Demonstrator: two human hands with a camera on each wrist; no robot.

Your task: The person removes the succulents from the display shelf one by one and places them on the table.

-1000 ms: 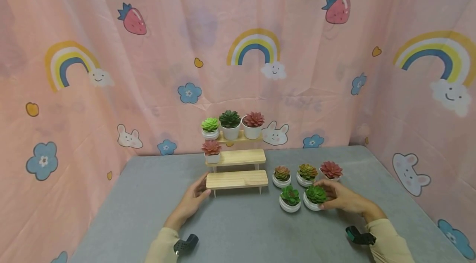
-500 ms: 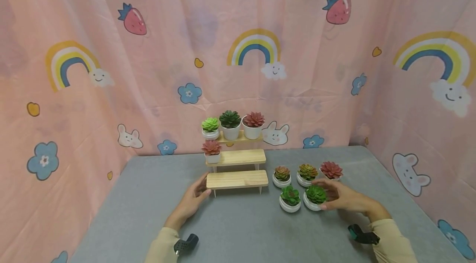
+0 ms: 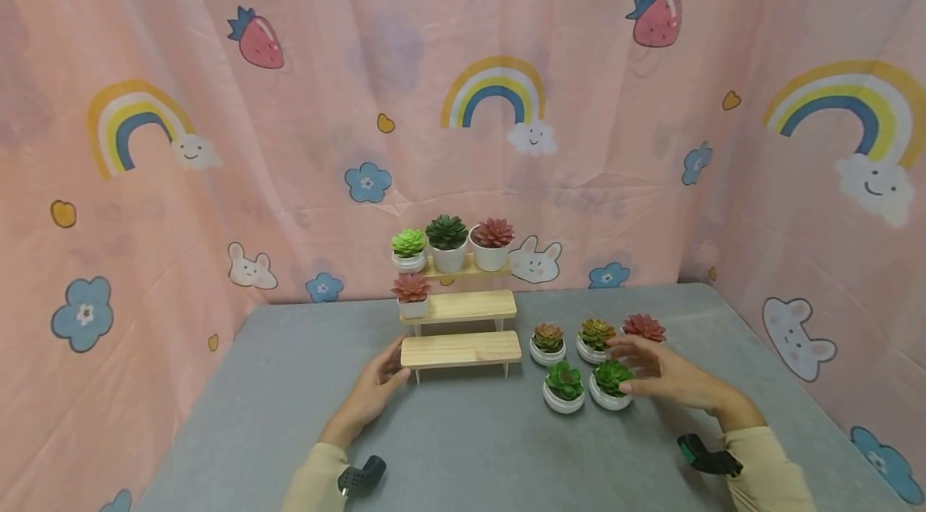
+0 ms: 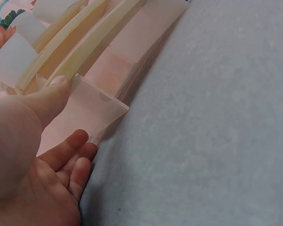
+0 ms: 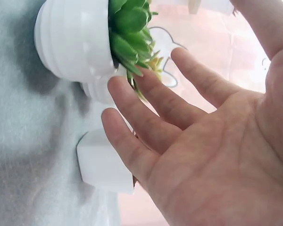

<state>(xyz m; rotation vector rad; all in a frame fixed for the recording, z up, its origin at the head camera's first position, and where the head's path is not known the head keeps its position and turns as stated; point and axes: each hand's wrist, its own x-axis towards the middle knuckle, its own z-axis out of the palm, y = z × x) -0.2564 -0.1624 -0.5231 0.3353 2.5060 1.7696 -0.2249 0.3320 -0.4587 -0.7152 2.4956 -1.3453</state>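
Note:
A small three-tier stand with wooden steps (image 3: 461,349) and clear supports (image 4: 92,101) stands at the table's middle. My left hand (image 3: 379,379) rests at the left end of its lowest step. In the left wrist view the thumb touches the wood; the visible fingers lie loosely bent beside the clear support. My right hand (image 3: 673,375) hovers with spread fingers just right of a green potted succulent (image 3: 611,385). The right wrist view shows the palm turned up, nothing held, and that plant's white ribbed pot (image 5: 73,40) standing on the table.
Beside it are another green succulent (image 3: 564,385), an orange-green one (image 3: 548,342), a yellow-green one (image 3: 596,337) and a partly hidden red one (image 3: 644,327). Light green (image 3: 408,248), dark green (image 3: 447,240) and red (image 3: 492,242) succulents stand on top; a pink-red one (image 3: 411,293) sits mid-tier.
My right hand has drawn slightly up and away to the right from the green succulent, its fingers spreading wider. The pot has stayed in place; my left hand has not moved.

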